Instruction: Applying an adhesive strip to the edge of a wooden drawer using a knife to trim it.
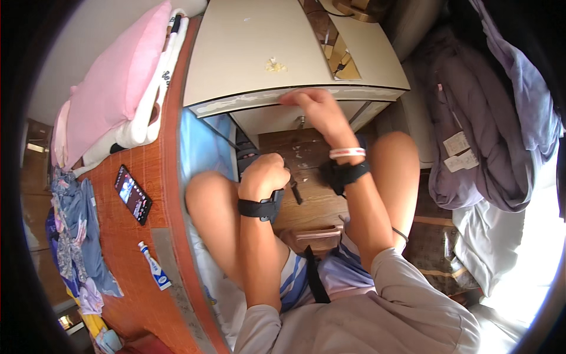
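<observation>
My right hand (311, 105) rests with bent fingers on the chipped front edge of the smooth cream cabinet (259, 53), holding nothing. My left hand (263, 174) is a closed fist near my knee; I cannot tell what is inside. A small white and blue tube (154, 274) lies on the orange wooden ledge (127, 236)

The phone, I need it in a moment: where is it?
In the head view the phone lies on the orange-brown surface at the person's left, below the pink pillow, above a small white tube.
</observation>
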`<state>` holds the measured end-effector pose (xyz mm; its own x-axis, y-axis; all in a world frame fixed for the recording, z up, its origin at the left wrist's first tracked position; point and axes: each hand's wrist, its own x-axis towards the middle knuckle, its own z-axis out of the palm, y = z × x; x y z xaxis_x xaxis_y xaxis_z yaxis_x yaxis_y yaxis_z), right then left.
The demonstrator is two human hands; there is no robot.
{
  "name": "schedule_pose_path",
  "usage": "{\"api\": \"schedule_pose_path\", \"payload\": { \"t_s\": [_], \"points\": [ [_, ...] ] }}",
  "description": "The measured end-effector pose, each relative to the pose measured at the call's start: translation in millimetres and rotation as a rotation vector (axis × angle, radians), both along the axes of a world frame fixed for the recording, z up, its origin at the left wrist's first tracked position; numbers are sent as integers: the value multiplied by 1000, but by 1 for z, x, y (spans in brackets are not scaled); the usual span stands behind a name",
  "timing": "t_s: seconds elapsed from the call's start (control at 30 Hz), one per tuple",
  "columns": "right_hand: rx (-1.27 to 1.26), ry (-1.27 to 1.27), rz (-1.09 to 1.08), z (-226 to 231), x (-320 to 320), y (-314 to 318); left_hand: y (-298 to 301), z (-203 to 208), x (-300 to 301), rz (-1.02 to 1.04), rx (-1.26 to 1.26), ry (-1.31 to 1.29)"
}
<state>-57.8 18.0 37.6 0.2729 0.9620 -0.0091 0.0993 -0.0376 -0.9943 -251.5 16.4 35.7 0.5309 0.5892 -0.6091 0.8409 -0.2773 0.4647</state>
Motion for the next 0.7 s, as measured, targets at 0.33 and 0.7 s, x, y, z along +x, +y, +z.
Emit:
{"api": "schedule_pose_path", "payload": {
  "t_s": [0.33,0.7],
  "points": [
    [-217,-493,-502,59,123,-105,13,43,-26,238,-208,-957],
    [150,-1054,-474,43,25,-36,34,61,-55,983,3,-1249]
  ]
}}
